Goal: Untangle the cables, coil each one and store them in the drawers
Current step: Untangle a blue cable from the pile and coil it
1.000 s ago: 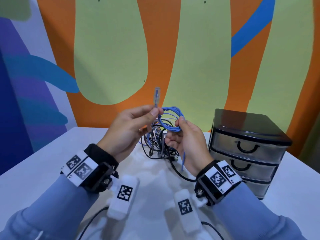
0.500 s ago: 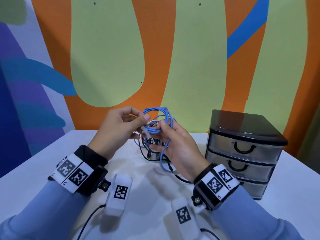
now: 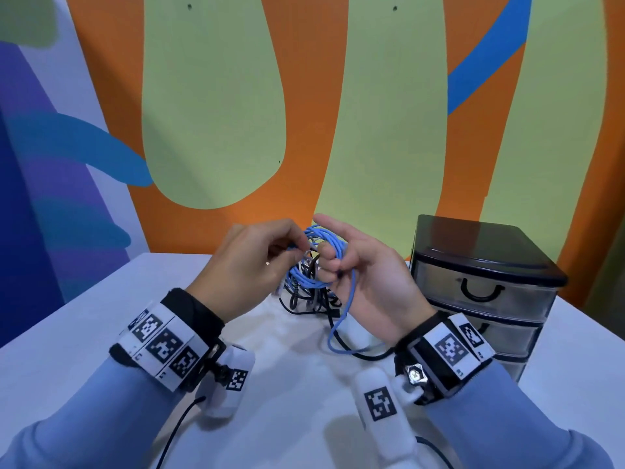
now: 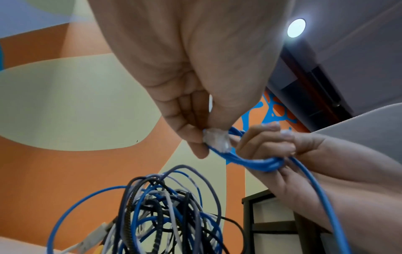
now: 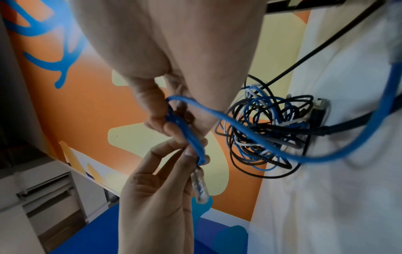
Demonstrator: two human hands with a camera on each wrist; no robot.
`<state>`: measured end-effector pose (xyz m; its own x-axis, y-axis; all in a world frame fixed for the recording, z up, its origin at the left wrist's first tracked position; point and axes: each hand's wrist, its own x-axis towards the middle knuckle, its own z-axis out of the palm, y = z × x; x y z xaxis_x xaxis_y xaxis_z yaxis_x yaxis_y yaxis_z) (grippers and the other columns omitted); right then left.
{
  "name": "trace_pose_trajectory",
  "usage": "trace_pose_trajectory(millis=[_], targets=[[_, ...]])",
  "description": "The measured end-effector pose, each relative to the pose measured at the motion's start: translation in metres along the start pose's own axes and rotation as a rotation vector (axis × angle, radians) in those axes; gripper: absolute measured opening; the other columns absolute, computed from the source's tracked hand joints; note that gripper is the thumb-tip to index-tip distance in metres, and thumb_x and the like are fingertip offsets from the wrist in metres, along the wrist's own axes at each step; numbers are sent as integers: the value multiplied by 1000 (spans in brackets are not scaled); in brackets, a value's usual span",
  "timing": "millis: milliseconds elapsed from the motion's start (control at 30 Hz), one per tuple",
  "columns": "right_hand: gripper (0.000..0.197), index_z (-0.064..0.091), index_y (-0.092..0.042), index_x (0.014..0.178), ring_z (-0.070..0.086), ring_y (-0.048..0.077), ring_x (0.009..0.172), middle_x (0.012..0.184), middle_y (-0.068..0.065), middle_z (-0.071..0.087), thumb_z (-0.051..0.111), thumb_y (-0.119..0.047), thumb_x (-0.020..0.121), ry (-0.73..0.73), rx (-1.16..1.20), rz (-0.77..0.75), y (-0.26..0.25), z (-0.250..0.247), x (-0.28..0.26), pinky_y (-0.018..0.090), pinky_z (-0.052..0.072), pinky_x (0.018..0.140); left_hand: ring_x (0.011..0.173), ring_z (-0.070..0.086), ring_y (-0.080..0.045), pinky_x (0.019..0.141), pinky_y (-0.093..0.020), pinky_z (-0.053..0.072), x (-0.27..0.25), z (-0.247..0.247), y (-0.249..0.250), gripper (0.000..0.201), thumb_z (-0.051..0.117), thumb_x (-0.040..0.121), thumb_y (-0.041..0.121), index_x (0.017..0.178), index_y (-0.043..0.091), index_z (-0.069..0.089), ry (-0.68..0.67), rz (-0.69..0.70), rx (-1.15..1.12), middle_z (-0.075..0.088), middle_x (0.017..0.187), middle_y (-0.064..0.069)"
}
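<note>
A blue network cable (image 3: 326, 253) is wound into a small coil held above the table. My right hand (image 3: 333, 262) grips the coil's bundled strands (image 4: 256, 162), fingers curled round them (image 5: 187, 130). My left hand (image 3: 297, 247) pinches the cable's end just behind its clear plug (image 5: 200, 189), right against the coil. A loose blue tail (image 3: 341, 326) hangs from the right hand down to the table. Behind the hands, a tangle of black, white and blue cables (image 3: 307, 296) lies on the table.
A black drawer unit (image 3: 480, 282) with three translucent drawers, all pushed in, stands on the white table (image 3: 84, 333) to the right of the hands. The painted wall (image 3: 236, 130) rises just behind the tangle. Black wires (image 3: 176, 431) trail near the front edge.
My left hand has brought the plug end down from upright above the coil to the coil itself. The right hand kept hold of the coil, and the blue tail now hangs lower.
</note>
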<state>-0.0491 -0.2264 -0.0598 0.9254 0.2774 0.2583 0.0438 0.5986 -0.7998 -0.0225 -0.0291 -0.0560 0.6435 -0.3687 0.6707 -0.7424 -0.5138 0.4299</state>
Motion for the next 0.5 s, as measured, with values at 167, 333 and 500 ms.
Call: trace_pose_trajectory(millis=[167,333,500], targets=[[39,63,4,134,22,7,52,67,-4,25,41,-16,109,79,-91,9,2,-6,6,20,23,47,69,64,-30,67,-47,56,0,-7,1,24,67,102,14,117,32,59,-92,66,-33,75,80,-4],[31,63,4,126,16,3,45,59,-9,18,44,-14,110,114,-52,-67,-3,-3,5,17,16,40,84,77,-17,80,-39,61,2,-9,-1,22,77,96,15,118,18,73,49,108,-106,81,90,7],[29,62,1,125,10,8,49,59,-8,18,43,-15,110,89,121,-137,2,6,0,18,17,41,69,50,-13,63,-26,39,6,-2,-7,13,82,89,38,91,25,84,268,152,97,53,77,5]])
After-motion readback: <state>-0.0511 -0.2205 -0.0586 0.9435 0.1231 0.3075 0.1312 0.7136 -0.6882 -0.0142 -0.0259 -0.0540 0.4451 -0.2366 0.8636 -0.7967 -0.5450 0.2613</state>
